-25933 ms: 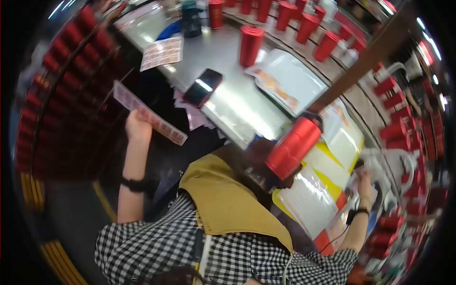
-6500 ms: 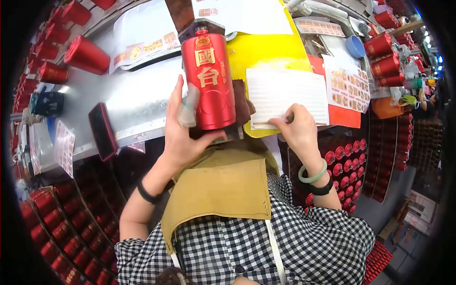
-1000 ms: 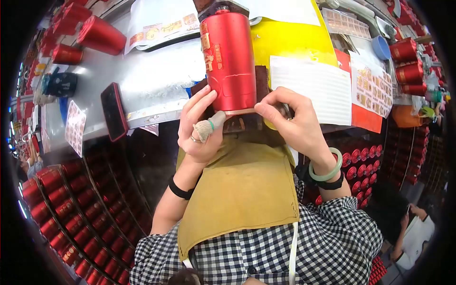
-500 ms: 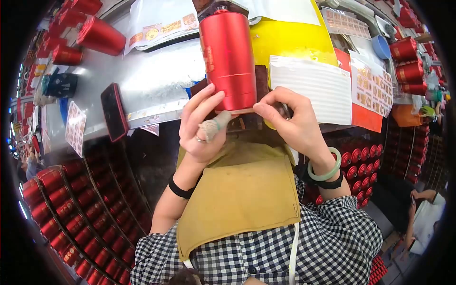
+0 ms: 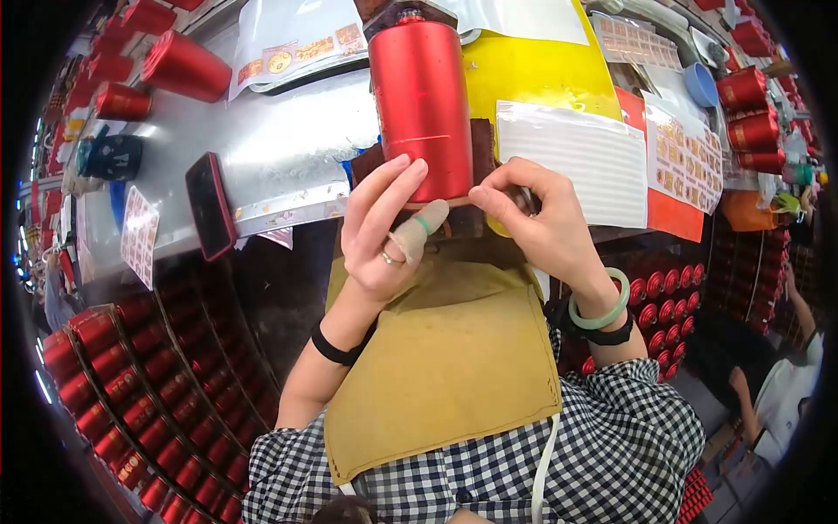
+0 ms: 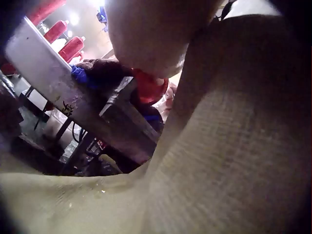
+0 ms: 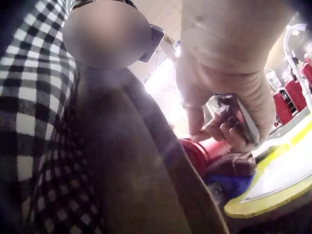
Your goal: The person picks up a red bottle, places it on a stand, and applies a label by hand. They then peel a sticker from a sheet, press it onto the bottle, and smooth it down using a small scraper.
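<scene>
A red bottle (image 5: pixel 421 96) lies in a dark brown padded holder (image 5: pixel 483 144), its neck pointing away and its base towards me. The left hand (image 5: pixel 384 231) rests straight fingers on the bottle near the base; its thumb, in a knitted finger cover (image 5: pixel 417 225), presses at the base edge. A thin pale strip (image 5: pixel 456 202) runs along that edge. At the right side of the base, the right hand (image 5: pixel 546 210) pinches the strip between thumb and forefinger. In the right wrist view, a shiny greyish thing (image 7: pixel 226 105) sits within its palm, and the red base (image 7: pixel 195 156) shows below the fingertips.
A phone (image 5: pixel 209 205) lies at the left edge of the metal table (image 5: pixel 288 175). Right of the bottle are a yellow board (image 5: pixel 541 79), a white lined sheet (image 5: pixel 572 166) and a sheet of gold stickers (image 5: pixel 685 162). Red bottles fill racks (image 5: pixel 113 375) below left.
The bottle has turned to the left about its length, taking its gold characters out of sight. The left hand has shifted slightly right along the base. The right hand has barely moved this last second.
</scene>
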Action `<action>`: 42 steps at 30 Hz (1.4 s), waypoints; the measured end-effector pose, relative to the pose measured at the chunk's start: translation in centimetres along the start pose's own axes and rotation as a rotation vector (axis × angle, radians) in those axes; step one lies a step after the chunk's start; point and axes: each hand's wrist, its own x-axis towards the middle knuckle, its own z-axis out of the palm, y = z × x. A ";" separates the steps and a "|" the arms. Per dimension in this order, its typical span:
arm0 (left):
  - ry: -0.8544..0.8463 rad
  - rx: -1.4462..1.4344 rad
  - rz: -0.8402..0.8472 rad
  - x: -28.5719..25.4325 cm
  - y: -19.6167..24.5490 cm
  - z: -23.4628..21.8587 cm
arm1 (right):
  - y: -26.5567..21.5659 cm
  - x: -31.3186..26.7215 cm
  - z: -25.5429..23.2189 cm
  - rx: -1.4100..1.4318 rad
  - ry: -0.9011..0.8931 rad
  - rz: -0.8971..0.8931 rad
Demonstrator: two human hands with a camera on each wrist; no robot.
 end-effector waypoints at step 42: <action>0.081 -0.188 -0.273 -2.6 -0.2 0.2 | -0.8 0.4 0.4 -0.036 -0.006 -0.039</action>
